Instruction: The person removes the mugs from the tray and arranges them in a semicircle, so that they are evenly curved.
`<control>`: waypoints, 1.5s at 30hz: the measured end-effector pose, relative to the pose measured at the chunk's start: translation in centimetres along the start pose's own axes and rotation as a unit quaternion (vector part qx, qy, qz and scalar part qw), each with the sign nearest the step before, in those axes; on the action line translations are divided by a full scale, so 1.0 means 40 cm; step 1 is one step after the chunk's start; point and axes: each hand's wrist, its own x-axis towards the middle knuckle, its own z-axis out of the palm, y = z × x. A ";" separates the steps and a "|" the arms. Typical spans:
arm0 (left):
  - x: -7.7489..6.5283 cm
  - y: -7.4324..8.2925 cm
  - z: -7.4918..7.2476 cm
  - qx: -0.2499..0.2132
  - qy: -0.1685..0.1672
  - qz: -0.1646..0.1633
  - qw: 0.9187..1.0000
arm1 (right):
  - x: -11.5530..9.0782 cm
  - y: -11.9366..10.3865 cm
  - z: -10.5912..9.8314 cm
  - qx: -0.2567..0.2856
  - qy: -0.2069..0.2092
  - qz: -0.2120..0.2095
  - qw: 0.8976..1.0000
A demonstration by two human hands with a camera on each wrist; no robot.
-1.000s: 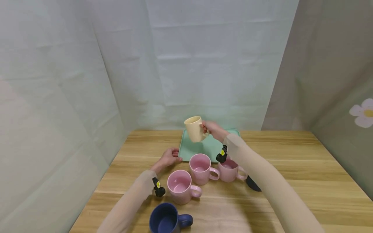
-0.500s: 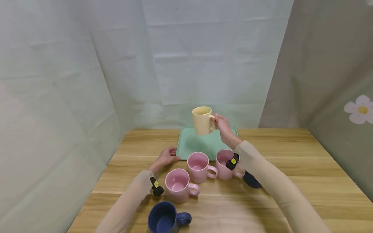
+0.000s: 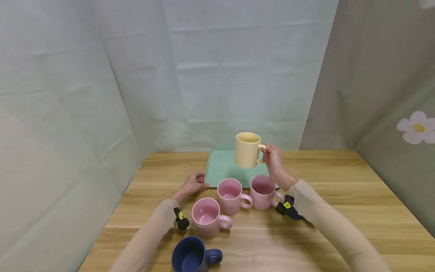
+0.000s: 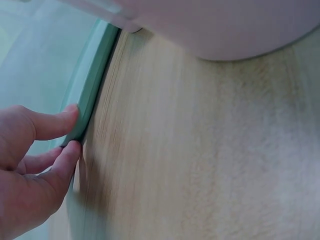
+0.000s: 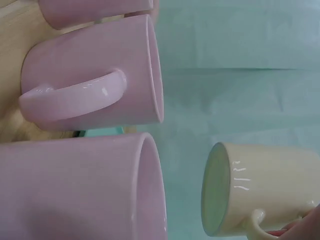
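Observation:
My right hand grips the handle of a cream-yellow mug, held upright in the air over the right part of the mint-green tray. In the right wrist view the mug appears sideways, with fingertips at its handle. My left hand pinches the tray's near left corner; in the left wrist view a thumb and fingers meet at the tray rim. Two pink mugs, one in the middle and one on the right, stand just in front of the tray.
Another pink mug stands nearer on the wooden table, with a navy mug in front of it. A dark blue object shows partly behind the right wrist camera. Pale cloth hangs behind the table.
My right hand has carried the cream mug to the right, first rising and then lowering, and the mug has gone from tilted to upright. The left hand stays at the tray corner.

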 end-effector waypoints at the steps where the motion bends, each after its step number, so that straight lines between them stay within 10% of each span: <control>1: -0.001 -0.001 0.000 0.002 0.000 0.000 1.000 | -0.007 -0.001 -0.006 0.003 0.002 -0.001 1.000; 34: 0.002 -0.013 -0.018 -0.003 -0.013 0.003 1.000 | -0.239 -0.094 -0.262 0.059 -0.042 -0.035 0.997; 45: -0.007 -0.002 -0.015 0.004 -0.011 0.003 1.000 | -0.314 -0.078 -0.382 0.189 -0.141 -0.105 0.966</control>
